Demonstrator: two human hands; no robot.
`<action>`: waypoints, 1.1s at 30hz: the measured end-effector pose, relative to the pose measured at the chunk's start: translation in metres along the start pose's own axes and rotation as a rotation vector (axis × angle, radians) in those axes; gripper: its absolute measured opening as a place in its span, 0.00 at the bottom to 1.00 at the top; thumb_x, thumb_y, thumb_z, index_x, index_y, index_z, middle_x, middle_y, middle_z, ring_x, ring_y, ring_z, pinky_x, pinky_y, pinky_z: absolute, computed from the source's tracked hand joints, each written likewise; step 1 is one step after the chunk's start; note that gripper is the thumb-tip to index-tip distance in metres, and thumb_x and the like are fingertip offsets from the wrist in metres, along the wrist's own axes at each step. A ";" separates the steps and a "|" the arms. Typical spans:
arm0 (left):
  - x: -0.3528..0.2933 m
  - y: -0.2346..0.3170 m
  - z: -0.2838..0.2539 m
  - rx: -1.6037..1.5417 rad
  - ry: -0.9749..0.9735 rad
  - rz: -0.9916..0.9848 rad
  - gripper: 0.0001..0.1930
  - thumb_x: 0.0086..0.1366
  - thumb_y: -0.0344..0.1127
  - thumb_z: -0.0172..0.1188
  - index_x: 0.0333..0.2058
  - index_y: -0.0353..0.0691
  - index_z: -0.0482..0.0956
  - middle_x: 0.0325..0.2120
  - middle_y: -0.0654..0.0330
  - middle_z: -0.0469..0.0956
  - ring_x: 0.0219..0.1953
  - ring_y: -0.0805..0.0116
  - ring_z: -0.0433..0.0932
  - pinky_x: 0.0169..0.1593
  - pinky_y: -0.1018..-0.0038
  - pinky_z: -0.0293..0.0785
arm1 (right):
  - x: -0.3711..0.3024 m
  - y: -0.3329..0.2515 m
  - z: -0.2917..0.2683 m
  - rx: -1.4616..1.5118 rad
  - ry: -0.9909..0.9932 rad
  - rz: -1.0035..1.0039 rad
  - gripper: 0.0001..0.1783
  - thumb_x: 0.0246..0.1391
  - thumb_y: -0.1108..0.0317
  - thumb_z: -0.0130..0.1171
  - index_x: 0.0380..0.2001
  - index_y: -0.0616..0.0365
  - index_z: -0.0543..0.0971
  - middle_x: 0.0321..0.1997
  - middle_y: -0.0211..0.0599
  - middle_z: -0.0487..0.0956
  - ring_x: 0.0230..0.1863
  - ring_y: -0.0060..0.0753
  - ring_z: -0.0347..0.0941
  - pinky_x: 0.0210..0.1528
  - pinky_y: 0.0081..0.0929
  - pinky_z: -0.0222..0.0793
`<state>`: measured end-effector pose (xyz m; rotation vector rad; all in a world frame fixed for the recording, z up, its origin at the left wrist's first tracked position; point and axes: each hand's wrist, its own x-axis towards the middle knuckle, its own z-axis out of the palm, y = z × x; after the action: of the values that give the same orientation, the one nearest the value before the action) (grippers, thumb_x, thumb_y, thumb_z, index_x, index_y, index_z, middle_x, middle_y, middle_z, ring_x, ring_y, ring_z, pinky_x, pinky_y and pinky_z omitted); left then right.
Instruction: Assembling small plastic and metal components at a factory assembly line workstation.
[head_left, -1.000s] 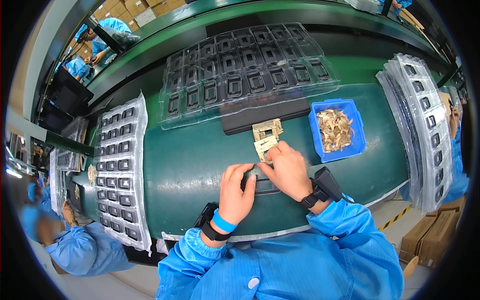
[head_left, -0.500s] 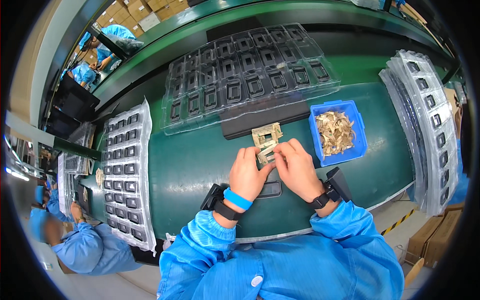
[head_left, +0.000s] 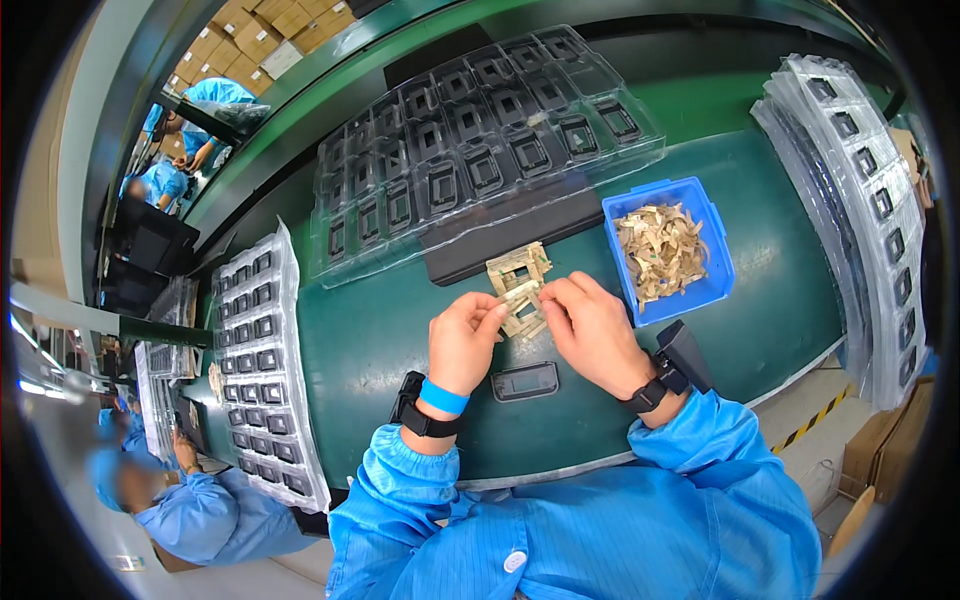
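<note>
Both my hands hover over the middle of the green table. My left hand (head_left: 465, 340) pinches the left end of a pale strip (head_left: 519, 293), its thumb and fingers pressed together. The fingertips of my right hand (head_left: 597, 335) are closed at the strip's other end. Just beneath and beyond the fingers lies a small stack of pale, cut-out sheets (head_left: 522, 262), partly hidden by the hands. A dark rectangular plastic frame (head_left: 526, 382) rests flat on the table, nearer to me, between my wrists.
A blue bin (head_left: 722, 285) full of pale strip scraps (head_left: 662, 255) stands right of my hands. Clear trays with dark frames lie at the back (head_left: 480, 150), left (head_left: 262, 370) and, stacked, far right (head_left: 870, 220). Co-workers in blue sit at left; one's sleeve (head_left: 215, 515) shows.
My hands have drawn apart, the left moving leftward, and a pale strip now shows between them. The dark frame is uncovered. The whole view has shifted slightly.
</note>
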<state>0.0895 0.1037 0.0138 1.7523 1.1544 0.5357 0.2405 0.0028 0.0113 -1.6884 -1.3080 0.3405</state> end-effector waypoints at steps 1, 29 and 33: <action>0.000 0.000 -0.001 0.001 -0.003 -0.001 0.07 0.61 0.31 0.66 0.34 0.34 0.81 0.22 0.57 0.80 0.25 0.70 0.80 0.32 0.74 0.76 | 0.000 -0.001 -0.001 -0.011 -0.010 0.002 0.03 0.55 0.74 0.56 0.34 0.58 0.76 0.31 0.44 0.73 0.32 0.53 0.73 0.33 0.45 0.71; -0.042 0.037 -0.003 0.166 -0.011 0.277 0.05 0.62 0.27 0.60 0.34 0.31 0.82 0.25 0.54 0.76 0.22 0.65 0.73 0.28 0.72 0.69 | -0.004 -0.010 -0.006 0.130 -0.049 -0.174 0.06 0.49 0.73 0.63 0.32 0.58 0.77 0.34 0.38 0.71 0.34 0.46 0.72 0.34 0.38 0.70; -0.043 0.040 -0.005 0.164 -0.017 0.279 0.05 0.63 0.27 0.60 0.34 0.32 0.82 0.23 0.54 0.75 0.21 0.64 0.72 0.27 0.70 0.68 | -0.004 -0.009 -0.005 0.056 -0.085 -0.264 0.06 0.50 0.71 0.62 0.33 0.55 0.77 0.34 0.34 0.72 0.35 0.40 0.71 0.37 0.35 0.65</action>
<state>0.0848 0.0633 0.0569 2.0728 0.9698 0.6037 0.2372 -0.0036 0.0198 -1.4466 -1.5493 0.2914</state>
